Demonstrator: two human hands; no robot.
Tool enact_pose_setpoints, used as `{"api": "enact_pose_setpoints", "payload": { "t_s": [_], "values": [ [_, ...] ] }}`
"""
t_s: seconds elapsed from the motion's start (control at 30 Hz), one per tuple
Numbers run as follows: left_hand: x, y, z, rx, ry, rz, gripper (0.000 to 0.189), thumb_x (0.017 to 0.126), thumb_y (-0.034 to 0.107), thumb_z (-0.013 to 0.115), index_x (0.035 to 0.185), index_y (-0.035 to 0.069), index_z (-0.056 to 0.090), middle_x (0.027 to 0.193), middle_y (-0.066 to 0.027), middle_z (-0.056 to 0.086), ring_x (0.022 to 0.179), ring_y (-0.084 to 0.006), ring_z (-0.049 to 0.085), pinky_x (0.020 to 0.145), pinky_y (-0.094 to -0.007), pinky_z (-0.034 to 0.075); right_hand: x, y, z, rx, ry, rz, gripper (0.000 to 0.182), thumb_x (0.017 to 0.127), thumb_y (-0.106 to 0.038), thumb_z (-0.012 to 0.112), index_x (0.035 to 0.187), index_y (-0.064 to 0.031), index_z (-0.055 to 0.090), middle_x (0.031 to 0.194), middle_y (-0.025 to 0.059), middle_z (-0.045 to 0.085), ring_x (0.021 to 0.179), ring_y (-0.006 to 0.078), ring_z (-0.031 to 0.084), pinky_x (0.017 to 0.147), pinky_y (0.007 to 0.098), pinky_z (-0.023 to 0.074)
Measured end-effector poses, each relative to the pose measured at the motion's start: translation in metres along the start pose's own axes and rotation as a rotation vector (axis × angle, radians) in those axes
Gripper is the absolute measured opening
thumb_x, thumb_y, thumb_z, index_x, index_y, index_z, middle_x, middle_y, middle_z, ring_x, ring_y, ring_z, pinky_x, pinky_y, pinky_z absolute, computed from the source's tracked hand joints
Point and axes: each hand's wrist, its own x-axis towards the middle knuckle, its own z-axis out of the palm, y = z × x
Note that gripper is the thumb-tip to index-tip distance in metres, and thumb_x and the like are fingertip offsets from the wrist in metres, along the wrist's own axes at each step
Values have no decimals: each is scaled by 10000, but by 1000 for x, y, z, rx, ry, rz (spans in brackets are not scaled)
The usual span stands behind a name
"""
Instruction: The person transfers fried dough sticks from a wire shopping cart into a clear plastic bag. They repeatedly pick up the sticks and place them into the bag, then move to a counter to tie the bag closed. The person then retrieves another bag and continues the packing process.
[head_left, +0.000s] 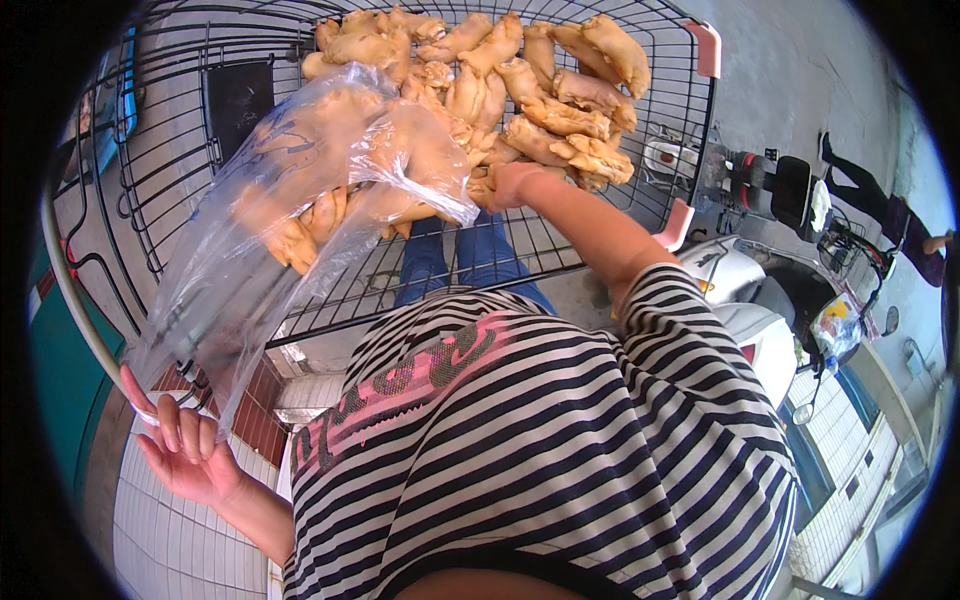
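Several pale brown pig trotters (472, 97) are heaped in a black wire shopping cart (375, 276) in front of me. A clear plastic bag (247, 187) lies stretched over the cart's left part, with more trotters inside it. My left hand (191, 442) grips the lower left end of the bag between its fingers, outside the cart's near rim. Inside the cart, my right hand (514, 185) is closed on a trotter (481, 187) at the near edge of the heap, just right of the bag. The fingers of that hand are partly hidden.
Pink plastic corners (679, 223) cap the cart's right side. Motor scooters (750, 315) are parked to the right, and a person in dark clothes (892, 214) is beyond them. White tiled masonry (180, 517) lies below my left hand, near a green surface (71, 397).
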Motion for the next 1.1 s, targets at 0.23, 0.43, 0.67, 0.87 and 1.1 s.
{"api": "enact_pose_setpoints", "payload": {
  "t_s": [0.23, 0.43, 0.67, 0.87, 1.1],
  "values": [
    [-1, -6, 4, -8, -22, 8, 677, 960, 139, 495, 1502, 91, 92, 740, -25, 383, 506, -69, 300, 420, -222, 239, 38, -40, 15, -250, 2, 52, 387, 661, -281, 753, 1028, -168, 705, 981, -8, 692, 883, 146, 669, 684, 368, 541],
    [-5, -7, 8, 22, 14, -2, 726, 962, 165, 507, 1499, 86, 25, 724, -37, 408, 491, -63, 315, 420, -202, 245, -15, -45, -39, -335, -209, 45, 384, 621, -261, 740, 997, -188, 704, 970, 6, 692, 821, 148, 671, 638, 323, 528],
    [-20, -16, 32, -23, -60, -116, 899, 866, 122, 643, 1496, 79, 4, 730, -36, 420, 468, -55, 307, 406, -172, 260, -200, 4, -91, 57, 107, -226, 690, 629, -348, 736, 1244, -109, 533, 1001, 132, 662, 902, 255, 649, 812, 355, 497],
    [-19, -22, 50, 0, -117, -194, 908, 872, 138, 643, 1497, 99, -14, 721, -38, 434, 458, -46, 308, 394, -166, 261, -258, -111, -94, 84, 376, -688, 636, 650, -339, 718, 1212, -107, 531, 986, 150, 649, 901, 310, 643, 802, 419, 506],
    [-25, -12, 49, 58, -92, -147, 878, 890, 108, 623, 1499, 102, -9, 713, -40, 415, 452, -51, 292, 385, -183, 236, -162, -232, -50, -93, 1074, -930, 248, 779, -168, 582, 1018, -104, 603, 979, 121, 589, 946, 276, 574, 788, 404, 455]
  ]
}}
